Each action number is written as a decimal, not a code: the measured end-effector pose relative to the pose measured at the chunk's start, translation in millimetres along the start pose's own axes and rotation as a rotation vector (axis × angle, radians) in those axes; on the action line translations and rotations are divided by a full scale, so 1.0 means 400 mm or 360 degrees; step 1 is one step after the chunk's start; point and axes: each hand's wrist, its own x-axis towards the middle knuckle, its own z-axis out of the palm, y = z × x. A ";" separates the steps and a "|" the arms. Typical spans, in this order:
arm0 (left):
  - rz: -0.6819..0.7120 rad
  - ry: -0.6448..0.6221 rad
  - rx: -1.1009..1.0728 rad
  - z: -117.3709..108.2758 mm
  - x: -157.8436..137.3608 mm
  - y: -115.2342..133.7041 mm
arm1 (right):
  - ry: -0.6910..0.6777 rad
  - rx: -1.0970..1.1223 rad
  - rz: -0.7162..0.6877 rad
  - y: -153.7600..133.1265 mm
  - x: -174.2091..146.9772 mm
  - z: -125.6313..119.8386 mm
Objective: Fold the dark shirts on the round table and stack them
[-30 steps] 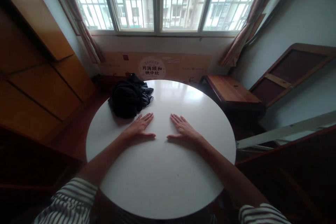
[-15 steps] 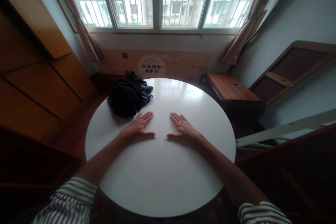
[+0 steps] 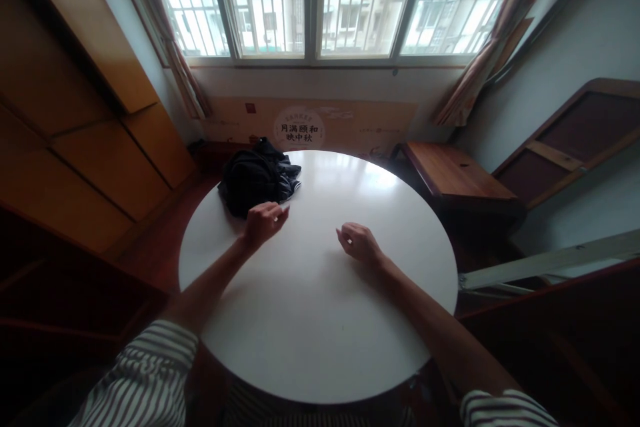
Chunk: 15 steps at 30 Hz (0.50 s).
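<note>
A black bundle (image 3: pixel 247 181), like a bag or bunched garment with pale striped trim at its right edge, lies on the round white table (image 3: pixel 310 347). My left hand (image 3: pixel 266 221) is just in front of it, overlapping its lower edge in view; whether they touch I cannot tell. Its fingers curl into a loose fist, and a small gap shows by the thumb. To the right, my right hand (image 3: pixel 359 241) is curled the same way over the tabletop, with white showing through the ring of its fingers. Neither hand appears to hold anything.
Behind the table, a printed banner (image 3: pixel 350 121) runs along the wall below barred windows (image 3: pixel 355 0). A wooden side table (image 3: pixel 460 170) stands at the back right, near a leaning wooden panel (image 3: pixel 565 147). Orange-brown cabinets (image 3: pixel 95 167) line the left.
Both hands have gone from lying flat with spread fingers to loose fists, apparently raised off the tabletop. They are farther apart. The whole view has shifted slightly.
</note>
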 end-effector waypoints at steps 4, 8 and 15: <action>-0.0464 0.0047 0.0239 -0.063 0.086 -0.095 | 0.0044 -0.0003 -0.0016 0.003 0.000 0.006; -0.0655 -0.0080 0.0165 -0.128 0.175 -0.190 | 0.0045 0.0015 0.0032 0.001 0.004 0.003; -0.0870 0.0818 0.0156 -0.332 0.421 -0.284 | 0.0069 0.0041 0.0050 0.003 0.005 0.006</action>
